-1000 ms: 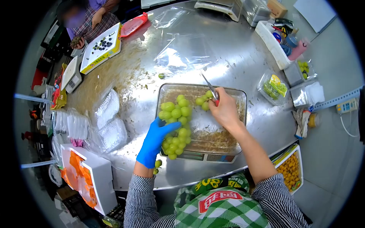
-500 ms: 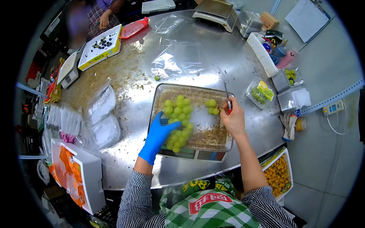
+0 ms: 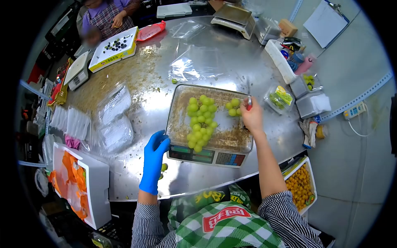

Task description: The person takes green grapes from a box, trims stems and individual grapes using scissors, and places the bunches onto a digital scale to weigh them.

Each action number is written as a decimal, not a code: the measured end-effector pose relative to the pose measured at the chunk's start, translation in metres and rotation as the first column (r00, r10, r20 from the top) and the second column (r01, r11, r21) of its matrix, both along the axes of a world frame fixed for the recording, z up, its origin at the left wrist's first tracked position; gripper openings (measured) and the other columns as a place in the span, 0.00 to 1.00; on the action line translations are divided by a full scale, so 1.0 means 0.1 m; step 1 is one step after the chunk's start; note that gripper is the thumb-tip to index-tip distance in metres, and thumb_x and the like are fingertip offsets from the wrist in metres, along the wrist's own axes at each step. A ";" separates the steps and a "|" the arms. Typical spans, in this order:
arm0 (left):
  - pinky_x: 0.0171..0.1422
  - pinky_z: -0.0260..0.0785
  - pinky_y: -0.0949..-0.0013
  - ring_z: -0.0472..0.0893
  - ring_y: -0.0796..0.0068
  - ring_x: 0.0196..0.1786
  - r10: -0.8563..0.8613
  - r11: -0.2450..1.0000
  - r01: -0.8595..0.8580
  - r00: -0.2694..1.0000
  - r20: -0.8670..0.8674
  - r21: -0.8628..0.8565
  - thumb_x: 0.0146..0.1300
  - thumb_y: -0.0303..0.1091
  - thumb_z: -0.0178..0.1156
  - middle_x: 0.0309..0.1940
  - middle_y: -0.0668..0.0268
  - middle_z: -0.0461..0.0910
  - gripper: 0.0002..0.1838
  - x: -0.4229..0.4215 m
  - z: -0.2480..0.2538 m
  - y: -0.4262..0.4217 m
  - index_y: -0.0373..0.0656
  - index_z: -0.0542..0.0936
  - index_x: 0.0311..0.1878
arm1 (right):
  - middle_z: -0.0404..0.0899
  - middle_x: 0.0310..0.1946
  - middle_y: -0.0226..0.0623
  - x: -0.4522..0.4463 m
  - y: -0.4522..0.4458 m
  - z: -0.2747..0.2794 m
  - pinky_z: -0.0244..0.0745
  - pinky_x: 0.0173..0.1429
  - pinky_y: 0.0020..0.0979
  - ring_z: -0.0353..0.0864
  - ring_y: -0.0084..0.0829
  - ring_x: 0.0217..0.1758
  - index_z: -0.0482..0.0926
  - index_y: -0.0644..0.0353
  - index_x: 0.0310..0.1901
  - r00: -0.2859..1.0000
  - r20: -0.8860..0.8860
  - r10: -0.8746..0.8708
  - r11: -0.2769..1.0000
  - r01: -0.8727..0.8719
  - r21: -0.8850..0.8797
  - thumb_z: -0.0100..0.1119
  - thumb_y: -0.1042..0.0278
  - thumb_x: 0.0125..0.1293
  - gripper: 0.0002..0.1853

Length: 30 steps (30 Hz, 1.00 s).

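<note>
A large bunch of green grapes (image 3: 202,120) lies on the metal pan of the weighing scale (image 3: 178,107), with a small cluster of grapes (image 3: 234,108) to its right. My left hand (image 3: 153,159), in a blue glove, is beside the scale's left edge, thumb and fingers apart and nothing visible in them. A few loose grapes (image 3: 164,167) lie on the table by its wrist side. My bare right hand (image 3: 253,116) grips red-handled scissors (image 3: 249,103) next to the small cluster; their blades point away from me and look blurred.
Clear plastic bags (image 3: 194,62) lie beyond the scale, and clear clamshell boxes (image 3: 115,120) to the left. A packed grape box (image 3: 279,98) stands at right. Across the metal table, a person (image 3: 109,18) is near a tray of dark fruit (image 3: 113,47). A foam box (image 3: 93,188) stands front left.
My left hand has let go of the large grape bunch and moved left and toward me, off the pan. My right hand stays by the small cluster with the scissors. The view has shifted slightly.
</note>
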<state>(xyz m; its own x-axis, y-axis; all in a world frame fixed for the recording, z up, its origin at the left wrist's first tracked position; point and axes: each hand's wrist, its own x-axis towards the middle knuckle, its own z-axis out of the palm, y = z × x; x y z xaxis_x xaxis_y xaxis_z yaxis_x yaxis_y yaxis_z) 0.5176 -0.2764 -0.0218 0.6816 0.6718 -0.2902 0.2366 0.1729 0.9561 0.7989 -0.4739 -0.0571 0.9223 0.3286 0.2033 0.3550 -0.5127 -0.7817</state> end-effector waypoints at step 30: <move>0.59 0.76 0.62 0.81 0.65 0.55 -0.064 0.612 0.155 0.987 0.147 -0.775 0.67 0.38 0.58 0.53 0.58 0.80 0.23 -1.36 -0.66 -0.99 0.37 0.73 0.61 | 0.80 0.37 0.31 -2.86 -0.27 0.08 0.74 0.48 0.24 0.78 0.21 0.41 0.75 0.63 0.48 0.562 -0.741 0.367 0.921 -0.334 0.203 0.62 0.70 0.65 0.12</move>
